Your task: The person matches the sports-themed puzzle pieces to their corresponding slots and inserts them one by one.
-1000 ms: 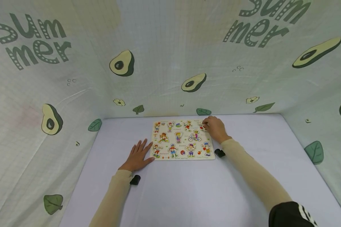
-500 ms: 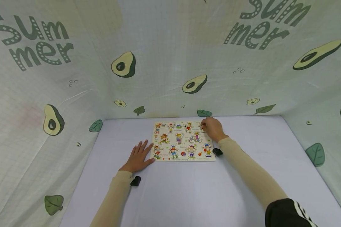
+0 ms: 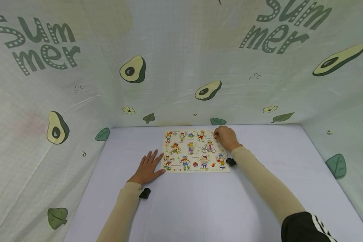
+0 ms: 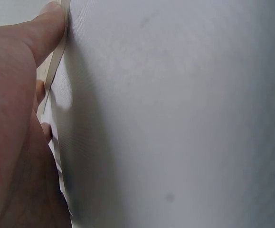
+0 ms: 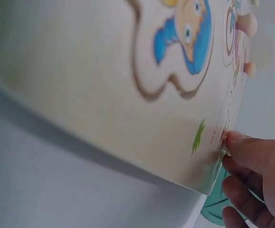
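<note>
A cream wooden knob puzzle board [image 3: 181,160] with colourful sports figures lies near the table's far side. My left hand [image 3: 146,169] rests with spread fingers at its left edge, thumb at the near corner. In the left wrist view, the left thumb [image 4: 49,26] presses against the board's thin edge. At the far right corner, my right hand [image 3: 227,137] pinches a puzzle piece between thumb and fingers. The right wrist view shows the right hand [image 5: 256,166] low over the board, its fingers mostly hiding that piece [image 5: 224,151]. Wooden knobs [image 5: 247,24] stand up from other figures.
A white tabletop [image 3: 193,205] surrounds the board. Behind it rises a pale cloth [image 3: 169,84] printed with avocados, leaves and lettering. Small black devices sit by each wrist, such as the left one [image 3: 145,193].
My right hand has shifted slightly left over the board's far right corner, and the piece it pinches shows less. The left hand stays at the board's edge.
</note>
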Demonstrator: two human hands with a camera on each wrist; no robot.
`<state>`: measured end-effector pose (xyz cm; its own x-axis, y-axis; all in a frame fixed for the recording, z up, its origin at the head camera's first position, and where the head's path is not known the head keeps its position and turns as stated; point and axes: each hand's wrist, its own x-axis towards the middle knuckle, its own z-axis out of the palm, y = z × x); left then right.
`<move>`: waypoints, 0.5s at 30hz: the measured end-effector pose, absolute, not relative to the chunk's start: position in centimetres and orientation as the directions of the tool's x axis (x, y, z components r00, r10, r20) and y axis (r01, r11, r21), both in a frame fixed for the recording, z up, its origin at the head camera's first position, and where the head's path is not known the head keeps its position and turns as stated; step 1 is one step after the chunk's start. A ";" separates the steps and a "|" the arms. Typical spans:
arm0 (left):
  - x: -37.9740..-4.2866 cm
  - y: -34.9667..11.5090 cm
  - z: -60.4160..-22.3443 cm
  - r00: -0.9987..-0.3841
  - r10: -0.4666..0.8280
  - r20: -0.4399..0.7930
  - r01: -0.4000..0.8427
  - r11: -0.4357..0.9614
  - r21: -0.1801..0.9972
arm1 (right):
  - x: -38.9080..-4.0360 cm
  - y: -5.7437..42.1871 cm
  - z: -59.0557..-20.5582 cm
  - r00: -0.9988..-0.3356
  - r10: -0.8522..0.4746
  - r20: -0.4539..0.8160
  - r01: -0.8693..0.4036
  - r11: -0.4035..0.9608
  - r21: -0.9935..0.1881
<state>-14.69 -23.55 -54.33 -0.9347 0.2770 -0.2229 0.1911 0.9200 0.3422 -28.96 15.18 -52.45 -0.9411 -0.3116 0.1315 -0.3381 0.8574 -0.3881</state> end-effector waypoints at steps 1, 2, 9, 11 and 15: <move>-14.7 -23.5 -54.3 -0.935 0.278 -0.222 0.192 0.920 0.342 | -28.9 15.2 -52.4 -0.941 -0.313 0.131 -0.339 0.858 -0.385; -14.7 -23.5 -54.3 -0.935 0.279 -0.218 0.193 0.919 0.345 | -28.9 15.2 -52.4 -0.940 -0.314 0.131 -0.340 0.859 -0.383; -14.6 -23.5 -54.4 -0.941 0.295 -0.168 0.216 0.902 0.375 | -28.9 15.1 -52.4 -0.945 -0.304 0.123 -0.328 0.860 -0.390; -14.6 -23.5 -54.4 -0.941 0.296 -0.166 0.217 0.901 0.377 | -28.8 15.2 -52.5 -0.945 -0.304 0.123 -0.328 0.859 -0.394; -14.7 -23.7 -54.7 -0.937 0.286 -0.200 0.203 0.912 0.356 | -28.5 15.5 -52.4 -0.945 -0.303 0.121 -0.326 0.854 -0.406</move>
<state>-14.73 -23.66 -54.66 -0.9373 0.2858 -0.1995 0.2025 0.9125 0.3556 -28.55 15.53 -52.42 -0.9451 -0.3033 0.1212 -0.3261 0.8539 -0.4057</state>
